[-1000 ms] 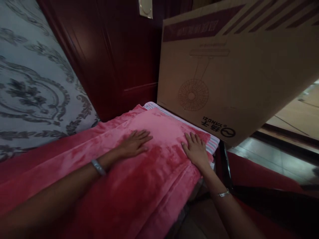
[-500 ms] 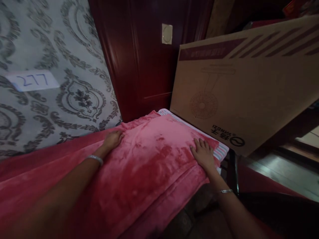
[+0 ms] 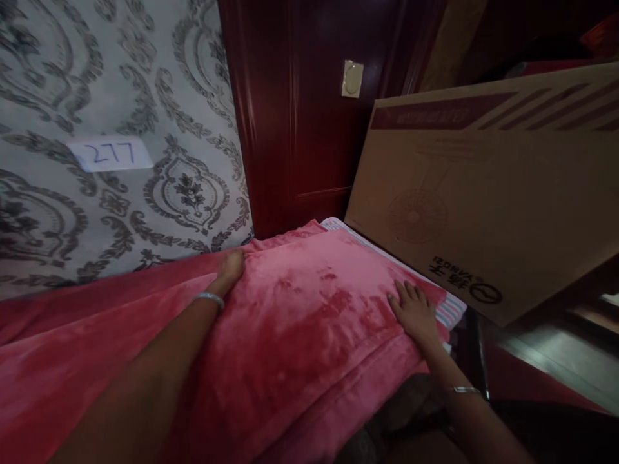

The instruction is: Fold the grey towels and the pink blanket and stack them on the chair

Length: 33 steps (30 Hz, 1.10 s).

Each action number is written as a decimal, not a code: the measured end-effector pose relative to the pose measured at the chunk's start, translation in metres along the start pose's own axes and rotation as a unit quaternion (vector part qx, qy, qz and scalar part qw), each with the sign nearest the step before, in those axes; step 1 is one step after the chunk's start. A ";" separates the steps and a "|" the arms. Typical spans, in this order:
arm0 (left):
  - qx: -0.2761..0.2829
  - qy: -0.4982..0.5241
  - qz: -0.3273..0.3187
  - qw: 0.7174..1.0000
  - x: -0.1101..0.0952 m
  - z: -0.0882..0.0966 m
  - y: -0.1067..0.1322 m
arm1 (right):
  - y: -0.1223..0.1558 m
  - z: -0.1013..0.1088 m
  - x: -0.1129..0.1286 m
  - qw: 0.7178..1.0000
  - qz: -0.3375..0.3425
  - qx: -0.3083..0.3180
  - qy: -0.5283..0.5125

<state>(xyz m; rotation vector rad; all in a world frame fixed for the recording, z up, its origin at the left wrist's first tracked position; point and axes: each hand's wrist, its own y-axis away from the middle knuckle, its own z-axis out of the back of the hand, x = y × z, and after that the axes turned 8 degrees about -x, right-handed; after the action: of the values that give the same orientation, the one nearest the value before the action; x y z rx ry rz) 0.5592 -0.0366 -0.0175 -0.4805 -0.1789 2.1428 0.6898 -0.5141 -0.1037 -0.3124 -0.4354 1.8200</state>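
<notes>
A pink-red plush blanket [image 3: 309, 322] lies spread in layers over a surface, its pile showing light and dark patches. My left hand [image 3: 233, 265] rests on the far left side of the blanket, at a fold line; its fingers are mostly hidden from me. On the right, my right hand [image 3: 414, 316] lies flat on the blanket with its fingers spread, close to the corner. A pale striped cloth [image 3: 451, 310] shows from beneath the blanket along the right edge. Each wrist wears a silvery bangle.
A big cardboard box [image 3: 507, 193] printed with a fan drawing leans just beyond the blanket's right edge. Behind stands a dark red wooden panel [image 3: 314, 148] with a switch plate [image 3: 353, 78]. Patterned wallpaper [image 3: 188, 187] on the left bears a paper label [image 3: 113, 153] reading 277.
The view has turned slightly left, so everything sits further right. Both hands stay on the blanket in nearly the same places; the left fingers show less than before.
</notes>
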 end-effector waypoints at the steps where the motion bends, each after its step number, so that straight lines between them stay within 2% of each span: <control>1: 0.009 0.000 -0.001 1.000 0.002 0.000 -0.001 | 0.000 -0.001 0.000 1.000 0.000 0.000 0.000; 5: 0.036 0.013 -0.030 0.999 0.006 0.004 -0.003 | 0.000 -0.002 0.001 1.000 -0.014 0.013 -0.005; 8: 0.049 0.030 -0.059 0.997 0.011 0.015 -0.005 | -0.007 0.006 0.000 0.998 -0.022 0.044 -0.027; 12: 0.088 0.022 -0.082 0.993 0.030 0.034 -0.010 | -0.032 0.028 -0.012 0.993 -0.064 0.068 -0.070; 16: 0.122 -0.024 -0.068 0.990 0.050 0.045 -0.009 | -0.057 0.043 -0.031 0.987 -0.134 0.085 -0.039; 19: 0.128 -0.066 -0.076 0.987 0.054 0.043 -0.007 | -0.067 0.042 -0.041 0.981 -0.147 0.116 -0.043; 26: 0.100 -0.129 -0.056 0.985 0.052 0.026 0.002 | -0.087 0.029 -0.054 0.976 -0.147 0.154 -0.052; 33: 0.065 -0.117 -0.039 0.990 0.064 0.016 -0.001 | -0.092 0.025 -0.068 0.975 -0.185 0.111 -0.043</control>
<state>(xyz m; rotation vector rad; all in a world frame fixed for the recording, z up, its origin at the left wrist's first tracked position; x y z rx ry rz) 0.5205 0.0165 -0.0203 -0.1430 -0.1851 2.1150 0.7773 -0.5595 -0.0413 0.0053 -0.3217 1.5003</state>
